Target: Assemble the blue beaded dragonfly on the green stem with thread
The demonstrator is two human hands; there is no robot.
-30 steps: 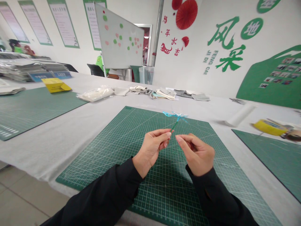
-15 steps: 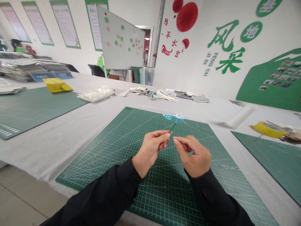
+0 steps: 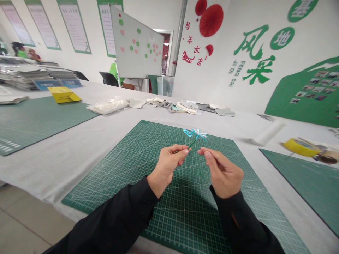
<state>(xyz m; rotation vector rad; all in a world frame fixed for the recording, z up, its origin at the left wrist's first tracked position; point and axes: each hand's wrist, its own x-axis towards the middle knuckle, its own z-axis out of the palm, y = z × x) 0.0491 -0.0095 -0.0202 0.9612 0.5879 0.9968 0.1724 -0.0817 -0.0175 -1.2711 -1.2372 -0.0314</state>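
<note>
My left hand (image 3: 167, 165) pinches the thin green stem of a small artificial flower (image 3: 199, 134). Its head, light blue with white or silvery parts and a blue loop on its left side, points up and away from me. Just right of the stem, my right hand (image 3: 225, 173) is closed, thumb against forefinger. Whatever lies in that pinch, perhaps something thin, is too small to make out. Both hands are above a green cutting mat (image 3: 127, 169) with a white grid, and they do not touch each other.
Further cutting mats lie left (image 3: 47, 120) and right (image 3: 304, 176). Beyond are a plastic bag (image 3: 108, 106), cloth pieces (image 3: 185, 107), a yellow box (image 3: 64, 95) and a yellow roll (image 3: 301, 147). Newspapers (image 3: 23, 74) are stacked far left. A whiteboard (image 3: 137, 46) and people are behind.
My right hand has moved right, away from the stem, still pinched. My left hand has shifted slightly left, and the flower head has turned a little.
</note>
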